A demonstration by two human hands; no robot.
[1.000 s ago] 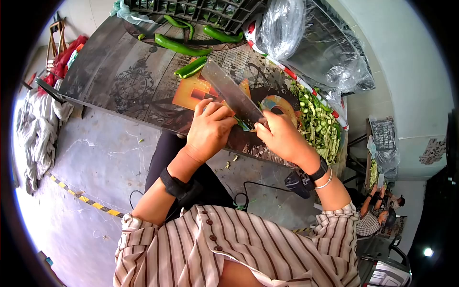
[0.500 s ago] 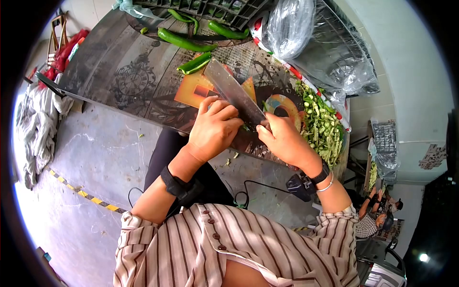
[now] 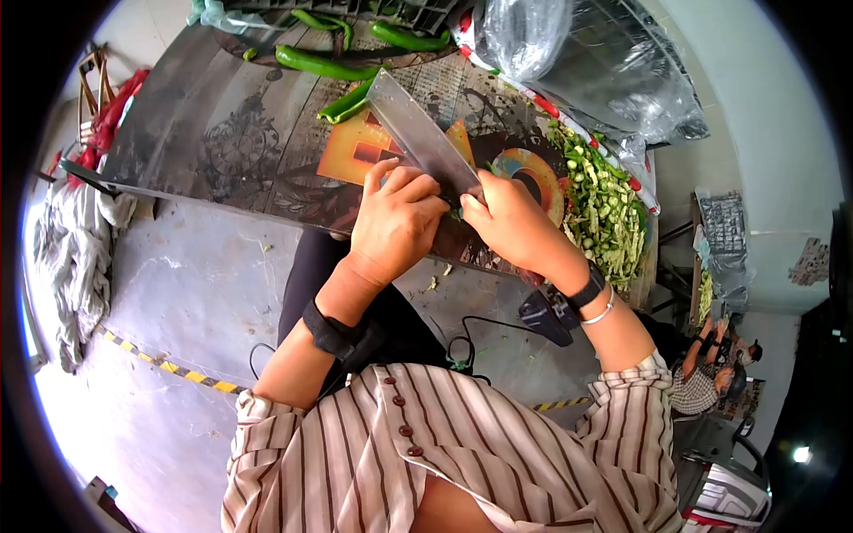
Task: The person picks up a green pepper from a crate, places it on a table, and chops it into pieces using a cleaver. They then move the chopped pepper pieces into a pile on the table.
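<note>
Several glossy, curved whole peppers (image 3: pixel 320 64) are lying at the far edge of the printed tabletop (image 3: pixel 222 151). Nearer, the left hand (image 3: pixel 395 226) is curling its fingers together on the board, hiding whatever lies beneath. Just beside it, the right hand (image 3: pixel 506 222) is clamping the broad, flat steel cleaver (image 3: pixel 418 133), covering its handle entirely. Rightward, a rough heap of chopped pieces (image 3: pixel 604 213) is lying beside crinkled clear plastic (image 3: pixel 613 71).

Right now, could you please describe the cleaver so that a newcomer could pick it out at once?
Start at the dark patterned tabletop. By its near edge the right hand grips the cleaver, whose blade slants away toward the whole green peppers. It is the only broad, flat, grey metal thing there; its neighbours are green peppers.
</note>
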